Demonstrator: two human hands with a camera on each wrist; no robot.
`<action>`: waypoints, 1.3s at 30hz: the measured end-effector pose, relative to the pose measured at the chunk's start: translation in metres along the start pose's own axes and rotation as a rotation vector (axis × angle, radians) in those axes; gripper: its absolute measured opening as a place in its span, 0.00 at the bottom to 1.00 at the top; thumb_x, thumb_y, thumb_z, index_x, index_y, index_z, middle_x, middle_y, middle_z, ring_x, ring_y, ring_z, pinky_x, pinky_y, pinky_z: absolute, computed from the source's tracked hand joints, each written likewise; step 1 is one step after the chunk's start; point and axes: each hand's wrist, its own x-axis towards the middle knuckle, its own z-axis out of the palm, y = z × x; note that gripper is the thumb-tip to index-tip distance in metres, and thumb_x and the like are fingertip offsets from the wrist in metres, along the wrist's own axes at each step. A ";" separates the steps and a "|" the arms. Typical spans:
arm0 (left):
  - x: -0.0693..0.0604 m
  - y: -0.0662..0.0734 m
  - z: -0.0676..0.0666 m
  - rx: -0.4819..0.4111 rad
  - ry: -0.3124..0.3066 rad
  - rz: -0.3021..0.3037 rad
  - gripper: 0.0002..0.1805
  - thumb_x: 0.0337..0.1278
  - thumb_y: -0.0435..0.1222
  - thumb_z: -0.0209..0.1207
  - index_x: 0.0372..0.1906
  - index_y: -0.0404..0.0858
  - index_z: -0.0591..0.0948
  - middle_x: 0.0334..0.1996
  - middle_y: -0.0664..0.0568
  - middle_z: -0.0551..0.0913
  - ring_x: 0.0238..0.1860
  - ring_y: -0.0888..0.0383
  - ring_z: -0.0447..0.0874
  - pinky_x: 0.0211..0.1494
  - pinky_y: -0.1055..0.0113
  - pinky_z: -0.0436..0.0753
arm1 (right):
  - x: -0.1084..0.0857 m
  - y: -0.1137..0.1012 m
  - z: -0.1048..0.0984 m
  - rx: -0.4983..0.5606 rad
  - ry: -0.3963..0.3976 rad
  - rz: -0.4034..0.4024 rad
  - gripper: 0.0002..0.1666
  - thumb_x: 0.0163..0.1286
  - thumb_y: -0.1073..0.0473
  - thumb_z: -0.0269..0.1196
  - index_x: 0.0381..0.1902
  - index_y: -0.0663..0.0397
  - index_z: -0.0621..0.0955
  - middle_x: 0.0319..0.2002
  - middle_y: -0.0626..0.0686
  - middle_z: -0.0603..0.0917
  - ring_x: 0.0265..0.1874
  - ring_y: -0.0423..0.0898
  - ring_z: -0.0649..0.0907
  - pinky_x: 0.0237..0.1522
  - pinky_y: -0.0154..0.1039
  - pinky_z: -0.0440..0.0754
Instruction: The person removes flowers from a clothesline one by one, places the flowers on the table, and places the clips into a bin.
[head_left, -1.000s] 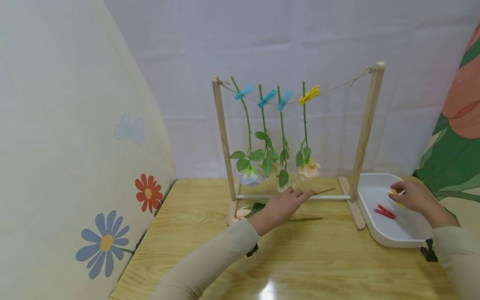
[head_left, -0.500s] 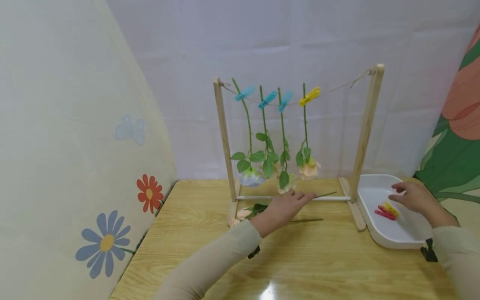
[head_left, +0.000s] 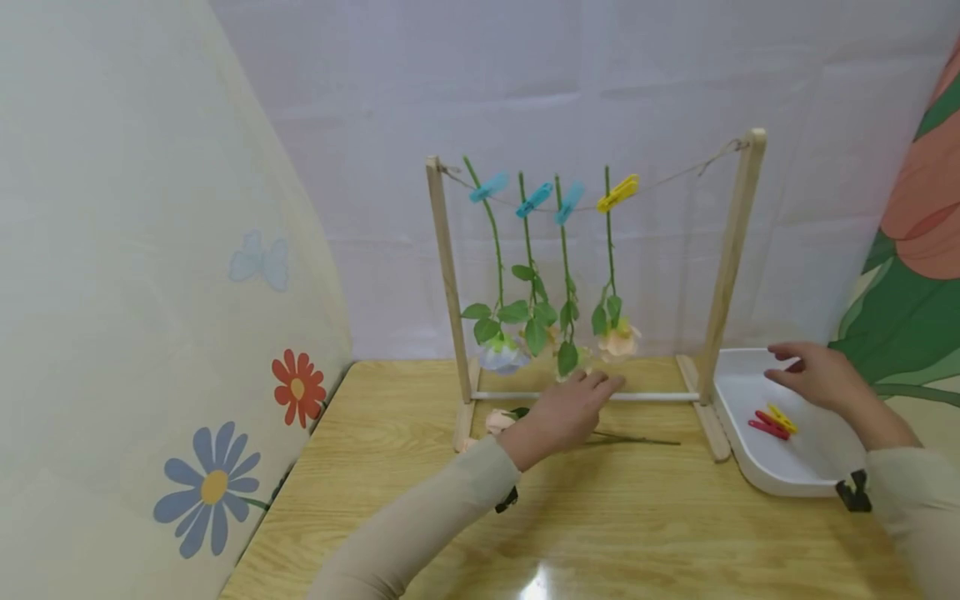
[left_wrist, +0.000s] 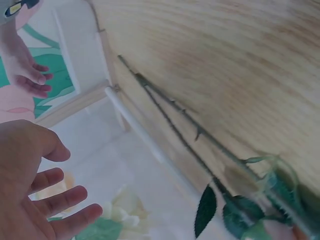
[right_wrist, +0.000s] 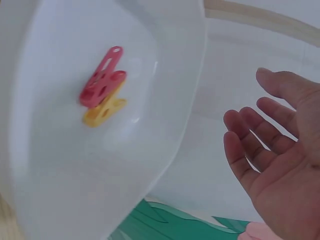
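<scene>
My left hand is above the table in front of the wooden rack; in the left wrist view its fingers are spread around nothing. Below it lie two artificial roses, peach heads to the left, with their green stems lying close together. My right hand hovers over the white tray, fingers relaxed and holding nothing. In the tray a red clothespin and a yellow clothespin lie touching each other. Part of the roses is hidden behind my left hand and sleeve.
A wooden rack carries a sagging string with several roses hanging head down. Blue clothespins and one yellow clothespin hold their stems. A white bar joins the rack's feet. The tray stands against the rack's right foot.
My right hand has let go of the yellow clothespin, which dropped beside the red one, and has lifted slightly. My left hand has released a rose stem, which lies lower on the table.
</scene>
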 end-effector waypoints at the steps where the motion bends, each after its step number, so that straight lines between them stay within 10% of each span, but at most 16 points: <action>1: 0.000 -0.001 -0.002 -0.003 0.004 -0.002 0.33 0.73 0.36 0.55 0.77 0.49 0.60 0.67 0.53 0.73 0.61 0.54 0.78 0.30 0.69 0.83 | 0.000 -0.003 -0.001 0.001 0.003 -0.004 0.31 0.72 0.57 0.64 0.61 0.80 0.72 0.52 0.78 0.79 0.47 0.72 0.82 0.41 0.60 0.85; 19: 0.007 -0.023 -0.054 -0.084 0.308 -0.031 0.29 0.71 0.39 0.57 0.73 0.40 0.68 0.62 0.48 0.77 0.59 0.51 0.78 0.59 0.63 0.82 | 0.003 -0.058 -0.032 0.024 0.138 -0.132 0.29 0.75 0.56 0.62 0.65 0.71 0.73 0.49 0.74 0.83 0.46 0.69 0.84 0.38 0.58 0.85; 32: 0.016 -0.036 -0.073 -0.170 0.478 -0.087 0.27 0.70 0.37 0.58 0.70 0.37 0.70 0.61 0.44 0.77 0.59 0.50 0.78 0.41 0.69 0.86 | 0.008 -0.106 -0.056 0.087 0.243 -0.149 0.26 0.77 0.52 0.60 0.65 0.61 0.77 0.50 0.71 0.84 0.47 0.69 0.84 0.46 0.65 0.82; 35: 0.019 -0.038 -0.076 -0.206 0.514 -0.083 0.27 0.69 0.36 0.58 0.69 0.35 0.70 0.60 0.43 0.77 0.59 0.48 0.78 0.47 0.66 0.86 | 0.010 -0.115 -0.061 0.108 0.268 -0.149 0.25 0.76 0.52 0.61 0.63 0.60 0.79 0.51 0.68 0.85 0.47 0.65 0.85 0.44 0.45 0.85; 39: 0.022 -0.040 -0.083 -0.265 0.530 -0.089 0.26 0.70 0.35 0.58 0.69 0.33 0.70 0.60 0.42 0.78 0.59 0.47 0.78 0.58 0.61 0.83 | 0.014 -0.126 -0.066 0.149 0.308 -0.152 0.25 0.75 0.50 0.62 0.62 0.59 0.80 0.53 0.66 0.85 0.41 0.31 0.83 0.36 0.16 0.72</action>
